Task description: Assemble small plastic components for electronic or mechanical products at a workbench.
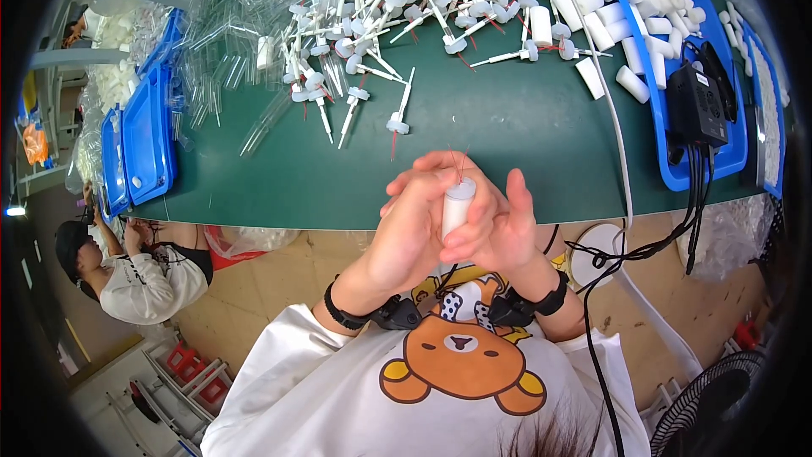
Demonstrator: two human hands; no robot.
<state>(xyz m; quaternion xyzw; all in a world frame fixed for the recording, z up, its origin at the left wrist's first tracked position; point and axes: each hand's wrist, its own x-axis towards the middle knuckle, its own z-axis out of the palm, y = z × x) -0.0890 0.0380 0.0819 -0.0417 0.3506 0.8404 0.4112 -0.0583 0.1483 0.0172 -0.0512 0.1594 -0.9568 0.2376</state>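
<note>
Close to my body, at the table's near edge, both hands meet around a white foam cylinder [457, 216]. A round grey cap tops it, and thin reddish wires stick up out of the cap. My left hand [403, 224] presses against it from the left. From the right, my right hand [501, 233] curls its fingers around the cylinder, with the thumb standing away. Some fingertips behind the cylinder are hidden. Farther off, a loose white stem with a grey cap [398, 126] and a red wire lies apart from a heap of similar pieces [364, 42].
Clear plastic tubes [228, 38] are heaped at the far left beside blue trays [148, 148]. White foam cylinders [596, 25] spill from a blue tray [736, 152] at right. A black box with cables [698, 106] sits there; a white cable [622, 135] crosses the table. A person [148, 275] sits left.
</note>
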